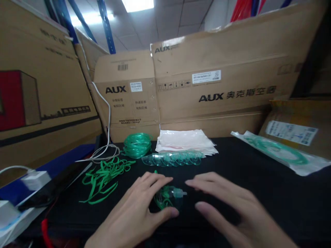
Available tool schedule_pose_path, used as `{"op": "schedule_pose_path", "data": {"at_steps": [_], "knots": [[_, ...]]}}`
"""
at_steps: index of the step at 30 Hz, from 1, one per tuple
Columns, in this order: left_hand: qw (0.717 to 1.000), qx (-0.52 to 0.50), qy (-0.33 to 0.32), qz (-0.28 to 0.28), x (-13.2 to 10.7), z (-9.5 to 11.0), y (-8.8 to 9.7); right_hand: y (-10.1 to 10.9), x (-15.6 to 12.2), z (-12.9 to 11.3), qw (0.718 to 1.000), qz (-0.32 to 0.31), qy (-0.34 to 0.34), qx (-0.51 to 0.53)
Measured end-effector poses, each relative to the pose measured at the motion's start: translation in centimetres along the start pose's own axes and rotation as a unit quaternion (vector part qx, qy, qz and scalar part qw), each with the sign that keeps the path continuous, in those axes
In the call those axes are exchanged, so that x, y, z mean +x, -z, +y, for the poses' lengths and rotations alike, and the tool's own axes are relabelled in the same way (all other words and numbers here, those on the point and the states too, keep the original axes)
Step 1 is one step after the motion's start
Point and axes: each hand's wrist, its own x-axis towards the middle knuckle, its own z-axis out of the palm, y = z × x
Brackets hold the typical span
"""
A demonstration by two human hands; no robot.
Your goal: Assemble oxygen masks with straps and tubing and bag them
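Note:
My left hand (139,203) is cupped around a clear green oxygen mask (165,198) on the black table, its thumb and fingers on either side. Part of the mask is hidden under the hand. A pale connector (178,193) points right from it, and green strap shows inside the clear shell. Just right of the connector, my right hand (230,203) is open, thumb and fingers apart, with nothing between them. Beyond the hands lies a row of nested clear masks (173,158). A loose pile of green elastic straps (103,175) is to the left.
Coiled green tubing (137,144) and a stack of white plastic bags (186,140) sit at the back. A bag with green tubing (279,150) lies right. Cardboard boxes (219,82) wall the table (258,172). White plugs (36,179) and cables are at left.

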Motion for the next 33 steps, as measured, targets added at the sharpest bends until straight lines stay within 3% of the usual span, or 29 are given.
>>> {"op": "schedule_pose_path", "data": {"at_steps": [3,6,8,11,15,18,22,28,33], "knots": [[1.000,-0.011,-0.013,0.003,0.3,-0.9,-1.2,-2.1,3.1,0.1,0.997,-0.075,0.009,-0.028],[0.997,-0.061,-0.043,0.010,1.2,-1.2,-2.3,-3.5,3.8,1.0,0.994,-0.105,-0.012,-0.031],[0.994,-0.096,-0.037,0.036,1.8,-1.1,-3.1,-3.7,3.4,1.7,0.995,-0.098,-0.024,0.001],[0.981,-0.152,-0.020,0.118,2.1,-0.8,-4.2,-3.2,2.9,2.2,0.993,-0.062,-0.074,0.068],[0.961,-0.166,-0.019,0.219,2.0,-0.7,-4.1,-2.7,3.2,2.3,0.964,-0.027,-0.166,0.203],[0.971,-0.151,-0.032,0.185,1.9,-0.6,-3.7,-3.0,3.4,2.4,0.941,-0.028,-0.182,0.285],[0.983,-0.132,-0.065,0.114,1.9,-0.5,-3.7,-3.2,3.5,2.2,0.938,-0.023,-0.177,0.296],[0.981,-0.123,-0.118,0.097,2.0,-0.6,-4.3,-2.9,3.0,1.6,0.955,-0.025,-0.148,0.256],[0.980,-0.132,-0.141,0.055,2.0,-0.9,-4.5,-2.3,2.6,1.1,0.979,-0.055,-0.125,0.152]]}}
